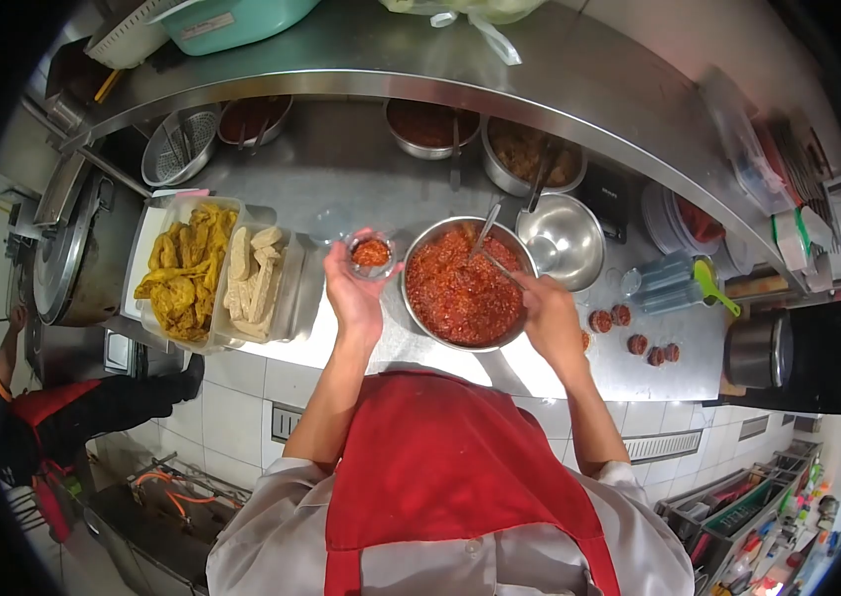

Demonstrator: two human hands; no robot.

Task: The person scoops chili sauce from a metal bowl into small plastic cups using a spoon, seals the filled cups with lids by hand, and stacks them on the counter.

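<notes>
My left hand holds a small clear cup with red chili sauce in it, left of the large metal bowl. That bowl is full of chunky red sauce, and a metal spoon leans in it at the back. With my right hand, closed at the bowl's right rim, I grip a utensil handle that reaches into the sauce; its far end is hidden there. Several small filled cups stand on the counter to the right. Behind my left hand lies a clear plastic piece.
Tubs of yellow pieces and pale strips stand left. An empty steel bowl is at the right, near stacked clear cups. A steel shelf overhangs the back. Another person is at the far left.
</notes>
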